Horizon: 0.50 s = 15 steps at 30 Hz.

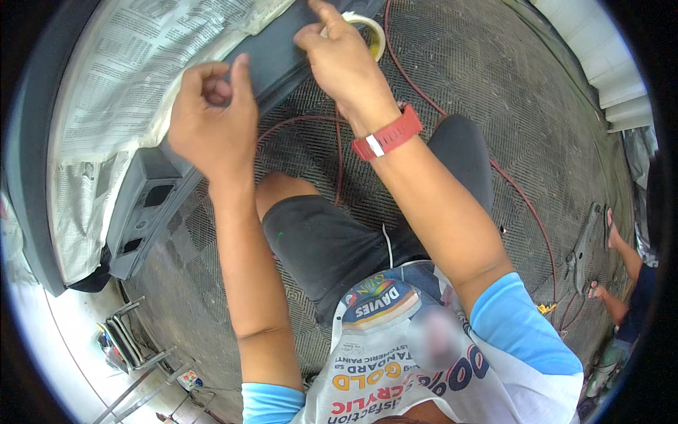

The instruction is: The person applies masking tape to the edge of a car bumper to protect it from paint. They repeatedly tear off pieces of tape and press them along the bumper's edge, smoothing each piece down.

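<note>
My left hand (215, 124) is raised before the papered panel, its fingers curled in and the thumb pointing up; anything between the fingers is too small to make out. Farther right, my right hand (346, 63) is at the grey panel's far end, thumb and forefinger reaching forward. A roll of masking tape (380, 41) sits against the right hand's far side, partly hidden by it. Newspaper (116, 85) covers much of the panel, with pale tape along its edge. Below that edge runs a bare dark grey strip (268, 60) of the panel, slightly blurred near my hands.
A red hose (526, 198) winds across the ribbed dark mat (452, 71). The panel's lower end (145, 205) has rectangular openings. Metal stand legs (141, 389) are at lower left. Another person's hand (598, 290) is at far right, beside a long dark tool (585, 244).
</note>
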Available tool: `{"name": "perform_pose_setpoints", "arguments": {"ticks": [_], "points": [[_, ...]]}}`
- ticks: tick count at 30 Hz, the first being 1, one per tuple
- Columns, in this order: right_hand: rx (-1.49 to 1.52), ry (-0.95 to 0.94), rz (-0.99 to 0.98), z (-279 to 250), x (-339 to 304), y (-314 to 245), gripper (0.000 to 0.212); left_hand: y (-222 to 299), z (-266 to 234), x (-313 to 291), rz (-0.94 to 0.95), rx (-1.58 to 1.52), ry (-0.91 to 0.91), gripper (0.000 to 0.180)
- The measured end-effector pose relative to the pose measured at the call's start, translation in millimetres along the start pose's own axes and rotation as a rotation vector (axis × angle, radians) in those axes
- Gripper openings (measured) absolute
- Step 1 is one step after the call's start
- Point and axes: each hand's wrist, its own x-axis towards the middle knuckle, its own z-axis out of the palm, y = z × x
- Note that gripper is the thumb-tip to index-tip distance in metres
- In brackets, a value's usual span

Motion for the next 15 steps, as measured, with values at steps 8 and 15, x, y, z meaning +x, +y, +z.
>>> {"name": "perform_pose_setpoints", "arguments": {"ticks": [8,15], "points": [[-0.529,-0.069,-0.311,8.3,1.9,4.5,0.073,-15.6,43.5,17.9,0.379,0.302,0.181,0.065],[-0.348,-0.107,-0.382,6.6,-4.7,6.2,0.057,-12.5,47.5,26.4,0.324,0.422,0.152,0.079]]}}
